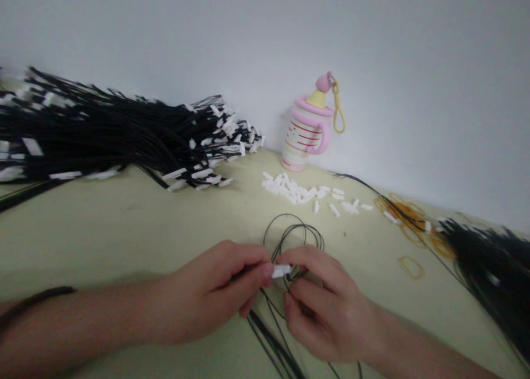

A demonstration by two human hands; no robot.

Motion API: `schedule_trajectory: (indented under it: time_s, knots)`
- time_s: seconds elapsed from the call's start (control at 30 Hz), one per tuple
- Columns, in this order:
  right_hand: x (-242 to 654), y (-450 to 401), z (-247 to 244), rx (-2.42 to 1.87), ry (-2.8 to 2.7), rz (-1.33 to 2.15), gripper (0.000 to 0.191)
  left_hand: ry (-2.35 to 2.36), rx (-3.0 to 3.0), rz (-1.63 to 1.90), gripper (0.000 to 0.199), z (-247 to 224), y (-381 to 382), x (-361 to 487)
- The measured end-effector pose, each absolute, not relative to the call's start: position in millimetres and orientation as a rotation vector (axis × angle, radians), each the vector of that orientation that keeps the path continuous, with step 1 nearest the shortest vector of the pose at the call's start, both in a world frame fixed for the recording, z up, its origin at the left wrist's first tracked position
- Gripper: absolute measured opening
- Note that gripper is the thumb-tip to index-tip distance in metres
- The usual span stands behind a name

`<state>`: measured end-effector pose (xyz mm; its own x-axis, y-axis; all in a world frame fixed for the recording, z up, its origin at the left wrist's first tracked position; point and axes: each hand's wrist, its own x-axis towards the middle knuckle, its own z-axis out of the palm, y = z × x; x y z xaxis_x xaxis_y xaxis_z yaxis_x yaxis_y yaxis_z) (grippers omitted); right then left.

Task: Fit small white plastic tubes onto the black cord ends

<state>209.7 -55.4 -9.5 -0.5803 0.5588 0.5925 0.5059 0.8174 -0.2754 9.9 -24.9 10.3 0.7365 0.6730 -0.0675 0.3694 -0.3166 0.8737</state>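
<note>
Between thumb and index finger, my left hand (232, 285) pinches a small white connector housing (281, 271) that points to the right. Close against its right end is my right hand (327, 302), fingers curled round a thin black wire (289, 277). The wire's tip is hidden, and whether it sits inside the housing I cannot tell. Loops of black wire (306, 230) rise just behind both hands. Below them, more black wires (273, 340) run toward the front edge of the view.
A large bundle of black wires (124, 125) with white ends lies at the back left. Loose white housings (290, 188) are scattered before a pink striped cup (304, 133) at the wall. Rubber bands (409, 219) and another wire bundle (492, 274) lie at the right.
</note>
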Motion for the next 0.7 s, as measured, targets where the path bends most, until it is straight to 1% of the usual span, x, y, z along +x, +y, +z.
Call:
schedule_trajectory:
  time_s: [0.23,0.7]
  knots:
    - [210.2,-56.6,-9.4,-0.786,-2.313,0.068,0.01,0.782,1.944,0.402,0.037,5.6,-24.5,9.4]
    - [211.5,-55.6,-11.1,-0.777,-2.365,0.117,0.009,0.788,1.946,0.394,0.035,6.7,-24.4,9.9]
